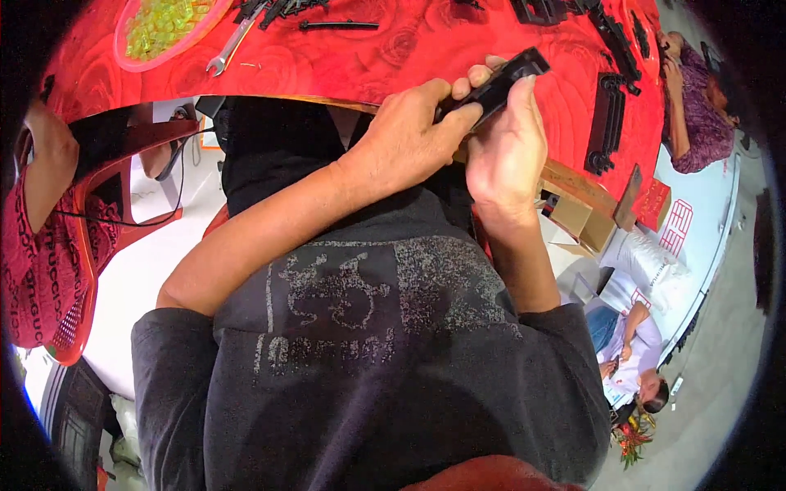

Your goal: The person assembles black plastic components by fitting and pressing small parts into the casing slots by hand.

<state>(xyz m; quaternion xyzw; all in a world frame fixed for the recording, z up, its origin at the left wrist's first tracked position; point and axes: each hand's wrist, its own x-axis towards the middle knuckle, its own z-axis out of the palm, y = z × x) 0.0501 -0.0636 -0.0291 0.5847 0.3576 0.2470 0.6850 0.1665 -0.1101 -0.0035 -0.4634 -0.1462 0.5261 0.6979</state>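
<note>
A long black plastic-looking part (517, 72) is held aslant between my two hands, just over the near edge of the red table. My left hand (409, 131) grips its lower end, thumb and fingers closed around it. Around its upper end my right hand (506, 155) is wrapped, palm facing me, the thumb along one side and fingertips showing on the other. My fingers cover much of the part, so its exact kind is not clear.
On the red-covered table (344, 61) lie a wrench (237, 41), a pink basket (120, 41) of yellow-green clear pieces, a thin black rod (338, 25) and a black slotted part (607, 123). People sit at the left and right. Below the table's right side stands an open cardboard box (581, 222).
</note>
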